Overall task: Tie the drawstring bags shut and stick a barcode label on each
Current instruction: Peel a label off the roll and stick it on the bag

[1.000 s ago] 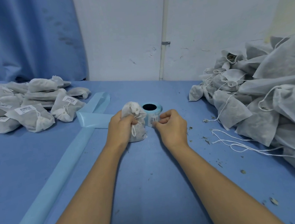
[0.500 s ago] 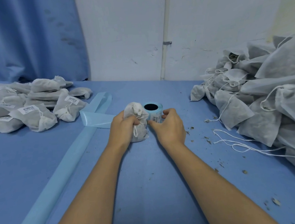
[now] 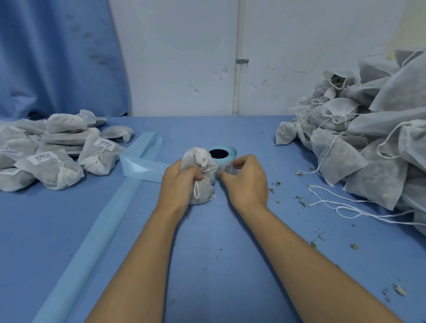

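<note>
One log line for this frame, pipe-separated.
left hand: grips bag by neck | right hand: pinches label at label roll | label: not yet on bag

A blue cloth covers the desk (image 3: 217, 277), with dry leaf crumbs (image 3: 300, 200) scattered on its right half. A blue curtain (image 3: 43, 55) hangs at the back left beside a scuffed white wall (image 3: 179, 48). A white pipe (image 3: 239, 43) runs upright down the wall, held by a metal clamp (image 3: 242, 61).
</note>
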`<state>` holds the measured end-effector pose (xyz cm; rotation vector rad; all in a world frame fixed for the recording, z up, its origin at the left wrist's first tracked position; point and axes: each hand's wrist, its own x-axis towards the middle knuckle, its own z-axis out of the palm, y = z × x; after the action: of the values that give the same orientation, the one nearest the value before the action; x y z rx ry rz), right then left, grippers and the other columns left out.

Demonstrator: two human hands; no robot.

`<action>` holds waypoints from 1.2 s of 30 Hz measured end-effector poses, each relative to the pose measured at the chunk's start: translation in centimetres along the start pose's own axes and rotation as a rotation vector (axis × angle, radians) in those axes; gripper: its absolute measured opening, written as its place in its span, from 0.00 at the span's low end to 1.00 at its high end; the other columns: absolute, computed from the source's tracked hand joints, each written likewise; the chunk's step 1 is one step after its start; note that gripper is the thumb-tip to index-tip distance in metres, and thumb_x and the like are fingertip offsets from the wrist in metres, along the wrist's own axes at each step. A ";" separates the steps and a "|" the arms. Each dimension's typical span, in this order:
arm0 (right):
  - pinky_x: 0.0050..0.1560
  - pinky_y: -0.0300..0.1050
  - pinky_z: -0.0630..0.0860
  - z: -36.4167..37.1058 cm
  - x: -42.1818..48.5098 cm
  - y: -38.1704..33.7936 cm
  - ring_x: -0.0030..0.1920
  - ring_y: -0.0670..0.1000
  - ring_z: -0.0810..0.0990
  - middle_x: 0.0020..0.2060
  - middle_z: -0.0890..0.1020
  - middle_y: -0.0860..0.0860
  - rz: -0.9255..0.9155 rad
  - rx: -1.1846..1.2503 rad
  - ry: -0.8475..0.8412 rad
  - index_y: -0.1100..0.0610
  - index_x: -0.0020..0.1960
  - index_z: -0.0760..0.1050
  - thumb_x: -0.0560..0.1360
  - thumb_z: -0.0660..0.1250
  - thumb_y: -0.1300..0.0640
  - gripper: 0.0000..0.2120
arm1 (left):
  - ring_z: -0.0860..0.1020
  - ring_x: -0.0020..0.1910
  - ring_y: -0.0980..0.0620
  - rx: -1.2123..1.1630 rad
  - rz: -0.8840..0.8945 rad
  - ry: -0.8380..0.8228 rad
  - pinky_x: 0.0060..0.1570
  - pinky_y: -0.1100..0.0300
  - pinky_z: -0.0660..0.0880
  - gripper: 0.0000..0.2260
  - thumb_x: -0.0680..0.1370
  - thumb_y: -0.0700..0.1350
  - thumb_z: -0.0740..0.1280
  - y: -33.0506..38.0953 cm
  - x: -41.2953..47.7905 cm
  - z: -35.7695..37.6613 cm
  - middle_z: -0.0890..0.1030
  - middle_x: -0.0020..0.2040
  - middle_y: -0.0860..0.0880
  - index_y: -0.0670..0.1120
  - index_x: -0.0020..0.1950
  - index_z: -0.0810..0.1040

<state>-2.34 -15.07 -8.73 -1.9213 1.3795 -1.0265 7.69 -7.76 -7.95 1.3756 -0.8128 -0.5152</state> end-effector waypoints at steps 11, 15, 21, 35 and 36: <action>0.41 0.43 0.69 0.0 0.4 0.1 0.48 0.47 0.75 0.53 0.79 0.47 0.025 0.004 -0.020 0.54 0.59 0.72 0.74 0.69 0.48 0.17 | 0.69 0.33 0.52 0.038 -0.004 -0.141 0.32 0.60 0.65 0.06 0.58 0.41 0.62 0.1 -0.1 0.0 0.71 0.32 0.48 0.43 0.34 0.71; 0.39 0.42 0.69 0.0 0.5 0.2 0.47 0.47 0.77 0.50 0.81 0.47 0.048 0.018 -0.004 0.54 0.56 0.73 0.74 0.69 0.49 0.14 | 0.70 0.31 0.54 0.063 -0.032 -0.176 0.33 0.60 0.65 0.03 0.58 0.41 0.62 0.1 0.1 -0.1 0.72 0.29 0.53 0.47 0.31 0.71; 0.36 0.42 0.66 0.1 0.7 0.3 0.43 0.46 0.74 0.46 0.81 0.46 0.048 0.045 -0.024 0.54 0.52 0.73 0.75 0.69 0.50 0.11 | 0.71 0.27 0.59 0.075 -0.037 -0.222 0.29 0.66 0.66 0.06 0.58 0.42 0.61 0.1 0.1 -0.2 0.73 0.26 0.57 0.52 0.26 0.74; 0.41 0.43 0.67 -0.1 1.1 0.4 0.48 0.49 0.75 0.54 0.78 0.49 0.030 0.011 -0.077 0.54 0.53 0.71 0.75 0.67 0.49 0.12 | 0.66 0.31 0.53 0.185 -0.018 -0.212 0.34 0.57 0.61 0.04 0.58 0.44 0.62 0.5 0.0 -0.1 0.69 0.29 0.52 0.48 0.31 0.68; 0.42 0.43 0.67 -0.1 1.1 0.5 0.52 0.51 0.76 0.57 0.77 0.50 0.025 0.011 -0.074 0.55 0.57 0.71 0.75 0.67 0.50 0.15 | 0.66 0.32 0.53 0.227 -0.011 -0.232 0.35 0.57 0.61 0.04 0.58 0.44 0.62 0.7 0.0 -0.1 0.69 0.29 0.52 0.48 0.30 0.68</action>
<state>-2.51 -16.23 -8.75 -1.9099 1.3501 -0.9396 7.64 -7.57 -7.29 1.5471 -1.0782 -0.6132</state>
